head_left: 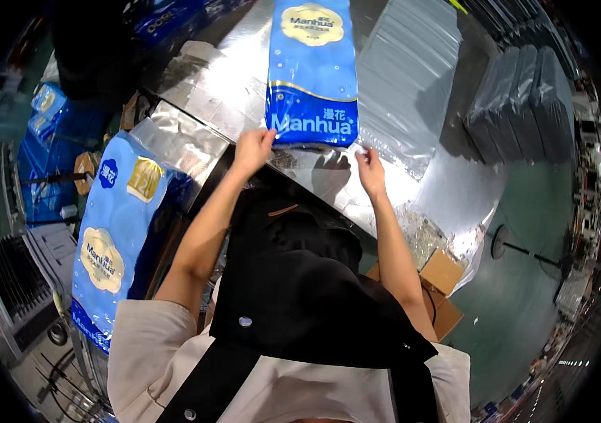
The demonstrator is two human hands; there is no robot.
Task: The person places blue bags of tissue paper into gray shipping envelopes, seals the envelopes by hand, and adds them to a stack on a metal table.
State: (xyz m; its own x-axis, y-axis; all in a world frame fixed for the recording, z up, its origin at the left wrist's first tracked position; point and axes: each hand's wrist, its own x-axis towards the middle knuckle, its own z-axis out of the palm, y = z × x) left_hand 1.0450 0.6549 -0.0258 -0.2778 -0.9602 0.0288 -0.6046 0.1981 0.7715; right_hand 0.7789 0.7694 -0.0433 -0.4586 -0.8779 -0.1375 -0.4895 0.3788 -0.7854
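A long blue plastic-wrapped pack (pixel 312 67), which looks like a paper tissue pack, lies flat on the metal table in front of me. Its far end runs out of the picture. My left hand (pixel 253 151) pinches the near left corner of the wrap between thumb and fingers. At the near right corner, my right hand (pixel 371 171) is closed on the loose end of the same plastic wrap. The near edge of the pack faces me, between the two hands.
Flat grey plastic bags (pixel 409 77) lie stacked right of the pack, with thicker grey bundles (pixel 522 106) beyond. Another blue pack (pixel 113 240) stands at my left. Cardboard pieces (pixel 443 271) sit below the shiny metal table's (pixel 466 187) right edge. A stand fan (pixel 501 242) is at the right.
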